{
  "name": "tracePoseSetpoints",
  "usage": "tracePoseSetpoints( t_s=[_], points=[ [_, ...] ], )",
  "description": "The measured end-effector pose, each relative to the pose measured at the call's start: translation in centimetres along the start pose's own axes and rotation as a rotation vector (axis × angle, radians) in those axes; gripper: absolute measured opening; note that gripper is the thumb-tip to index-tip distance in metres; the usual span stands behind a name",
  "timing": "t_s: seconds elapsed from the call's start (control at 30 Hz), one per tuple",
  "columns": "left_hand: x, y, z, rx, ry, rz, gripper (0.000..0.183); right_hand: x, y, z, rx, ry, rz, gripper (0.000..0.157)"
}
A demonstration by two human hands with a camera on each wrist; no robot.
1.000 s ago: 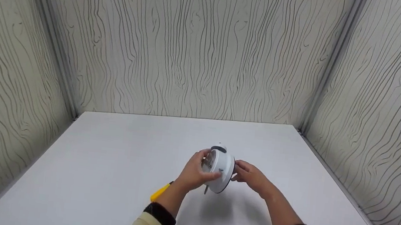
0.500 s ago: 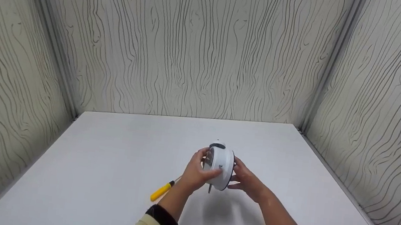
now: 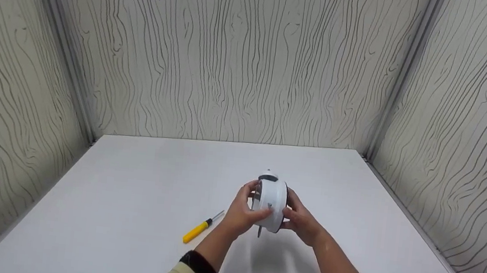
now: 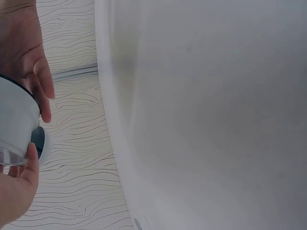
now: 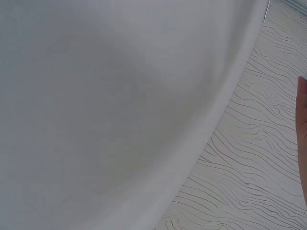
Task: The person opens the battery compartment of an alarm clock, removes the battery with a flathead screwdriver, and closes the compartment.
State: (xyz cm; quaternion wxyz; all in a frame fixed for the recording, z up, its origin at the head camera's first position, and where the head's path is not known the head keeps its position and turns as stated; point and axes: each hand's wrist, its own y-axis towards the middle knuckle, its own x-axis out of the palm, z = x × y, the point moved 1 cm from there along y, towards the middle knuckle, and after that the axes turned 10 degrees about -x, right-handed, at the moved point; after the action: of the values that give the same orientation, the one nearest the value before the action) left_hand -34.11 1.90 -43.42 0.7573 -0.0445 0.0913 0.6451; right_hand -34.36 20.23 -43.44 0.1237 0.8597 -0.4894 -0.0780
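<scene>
A white alarm clock (image 3: 276,199) with a bell on top and a thin leg below is held up over the table, side-on in the head view. My left hand (image 3: 240,214) grips its front part, thumb along the near side. From behind, my right hand (image 3: 303,223) holds the dark-edged back rim, its thumb on the near side and the other fingers partly hidden. The left wrist view catches the clock (image 4: 14,115) at its left edge, between the right hand (image 4: 21,43) and the left hand (image 4: 14,196). Only a strip of the right hand (image 5: 302,129) shows in the right wrist view.
A screwdriver (image 3: 197,232) with a yellow handle lies on the white table (image 3: 138,189), left of the left forearm. Wood-patterned panels (image 3: 242,64) stand at the back and both sides of the table.
The clock has turned more side-on and shifted slightly right with the left hand. My right hand has closed in, its thumb coming round to the near side. More of the screwdriver is uncovered.
</scene>
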Motion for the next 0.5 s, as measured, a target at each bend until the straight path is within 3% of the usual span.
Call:
tracePoseSetpoints(
  t_s=[0.2, 0.5],
  points=[
    [0.0, 0.0, -0.3, 0.023, -0.010, -0.024, 0.081, 0.8, 0.1, -0.4, -0.010, -0.047, 0.029, 0.071],
    [0.0, 0.1, -0.7, 0.023, -0.056, -0.096, 0.080, 1.4, 0.2, -1.2, -0.015, -0.122, 0.136, 0.069]
  ],
)
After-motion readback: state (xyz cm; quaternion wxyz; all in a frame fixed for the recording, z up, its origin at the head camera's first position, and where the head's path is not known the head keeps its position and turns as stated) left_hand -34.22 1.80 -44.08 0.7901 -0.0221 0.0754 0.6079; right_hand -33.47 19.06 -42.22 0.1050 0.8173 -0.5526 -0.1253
